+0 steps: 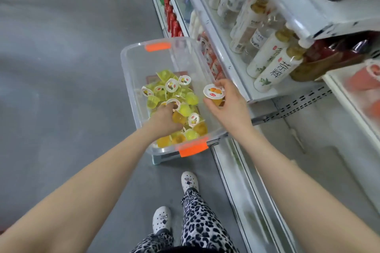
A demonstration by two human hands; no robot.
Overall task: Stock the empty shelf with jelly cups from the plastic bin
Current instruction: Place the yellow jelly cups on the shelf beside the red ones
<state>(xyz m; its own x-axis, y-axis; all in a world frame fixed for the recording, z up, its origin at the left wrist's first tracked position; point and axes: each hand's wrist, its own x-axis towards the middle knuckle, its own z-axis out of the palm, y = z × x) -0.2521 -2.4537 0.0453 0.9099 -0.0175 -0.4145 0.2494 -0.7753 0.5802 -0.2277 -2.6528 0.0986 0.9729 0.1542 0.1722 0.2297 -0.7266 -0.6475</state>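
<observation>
A clear plastic bin (133, 72) with orange latches stands on the floor beside the shelving. Several yellow and orange jelly cups (174, 92) with white printed lids lie heaped in its near half. My left hand (164, 117) reaches down into the heap, fingers curled among the cups; what it holds is hidden. My right hand (226, 102) pinches an orange jelly cup (213, 93) above the bin's right rim, lid up. The empty white shelf (320, 150) lies low at the right, under the bottle shelf.
White shelves on the right carry tall white tea bottles (273, 68), clear bottles and red cans (172, 20). A perforated shelf bracket (298, 104) juts out beside my right hand. Grey floor spreads to the left. My feet in white clogs (189, 181) stand just behind the bin.
</observation>
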